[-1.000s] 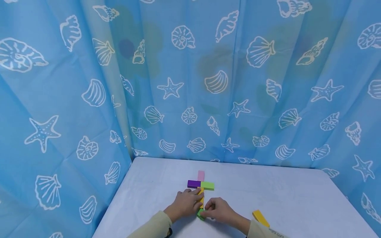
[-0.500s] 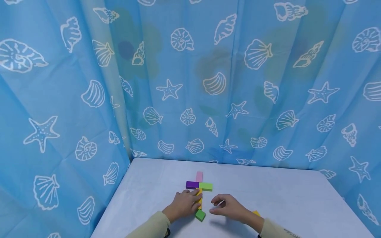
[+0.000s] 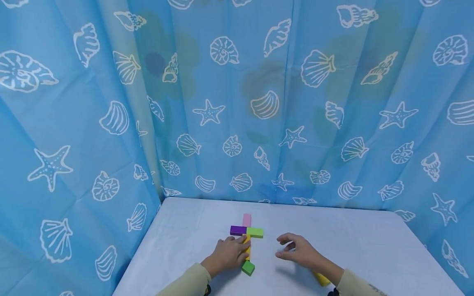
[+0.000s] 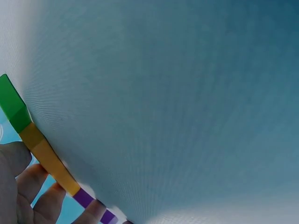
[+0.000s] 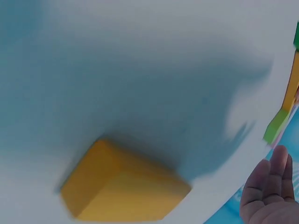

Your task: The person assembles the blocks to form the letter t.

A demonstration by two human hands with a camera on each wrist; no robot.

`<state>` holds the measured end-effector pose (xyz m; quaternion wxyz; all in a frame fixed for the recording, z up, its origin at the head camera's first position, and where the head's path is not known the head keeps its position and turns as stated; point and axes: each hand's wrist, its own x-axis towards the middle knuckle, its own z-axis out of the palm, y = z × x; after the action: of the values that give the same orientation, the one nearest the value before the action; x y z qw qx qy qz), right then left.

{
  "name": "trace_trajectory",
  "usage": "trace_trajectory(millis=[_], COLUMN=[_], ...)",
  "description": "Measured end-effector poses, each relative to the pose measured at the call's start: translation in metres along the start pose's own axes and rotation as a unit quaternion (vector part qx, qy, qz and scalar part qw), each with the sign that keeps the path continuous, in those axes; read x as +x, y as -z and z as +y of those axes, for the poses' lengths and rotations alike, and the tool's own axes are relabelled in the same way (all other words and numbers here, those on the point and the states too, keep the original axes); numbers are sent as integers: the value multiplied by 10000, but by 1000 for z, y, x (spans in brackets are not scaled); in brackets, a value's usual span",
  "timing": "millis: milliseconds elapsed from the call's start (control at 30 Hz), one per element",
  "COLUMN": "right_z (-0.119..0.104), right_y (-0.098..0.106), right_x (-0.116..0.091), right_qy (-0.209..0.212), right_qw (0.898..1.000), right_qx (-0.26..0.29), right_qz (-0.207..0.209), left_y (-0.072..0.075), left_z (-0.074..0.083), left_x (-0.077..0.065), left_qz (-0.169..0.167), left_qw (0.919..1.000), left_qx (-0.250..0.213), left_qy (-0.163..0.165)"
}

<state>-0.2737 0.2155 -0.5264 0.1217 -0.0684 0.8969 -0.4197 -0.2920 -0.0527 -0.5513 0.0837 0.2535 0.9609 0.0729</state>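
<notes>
On the table, toy blocks form a cross-like figure. Its long yellow block (image 4: 56, 165) lies under the fingers of my left hand (image 3: 227, 253), which rest along it, the thumb near its lower end. A green block (image 3: 248, 267) sits at that lower end, turned at an angle. At the upper end a purple block (image 3: 238, 230) points left and a lime green block (image 3: 255, 233) right, with a pink block (image 3: 247, 220) beyond them. My right hand (image 3: 299, 250) hovers to the right of the figure, fingers loosely bent and holding nothing.
Another yellow block (image 5: 128, 186) lies apart on the right side, partly hidden by my right forearm in the head view. The white-covered table (image 3: 352, 234) ends at a blue curtain (image 3: 259, 123) with shell and starfish prints, behind and at the left.
My right hand has let go of the green block and moved right, its forearm now over the loose yellow block. The green block now sits more askew. My left hand has stayed put.
</notes>
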Motion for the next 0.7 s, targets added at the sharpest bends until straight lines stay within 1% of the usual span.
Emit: trace_trajectory(millis=[300, 433, 567, 700], right_z=[22, 30, 37, 44], right_y=[21, 30, 38, 44], right_x=[-3, -4, -6, -7], right_qy=[-117, -283, -503, -589], right_qw=[9988, 9974, 9959, 9950], right_qx=[29, 46, -6, -43], right_qz=[482, 661, 748, 811], left_y=[-4, -4, -5, -4], left_z=[-3, -3, -2, -1], left_x=[1, 2, 3, 2], left_qz=[161, 134, 65, 76], left_qw=[9998, 9999, 10000, 10000], left_qx=[-40, -39, -23, 46], left_qy=[-80, -55, -34, -43])
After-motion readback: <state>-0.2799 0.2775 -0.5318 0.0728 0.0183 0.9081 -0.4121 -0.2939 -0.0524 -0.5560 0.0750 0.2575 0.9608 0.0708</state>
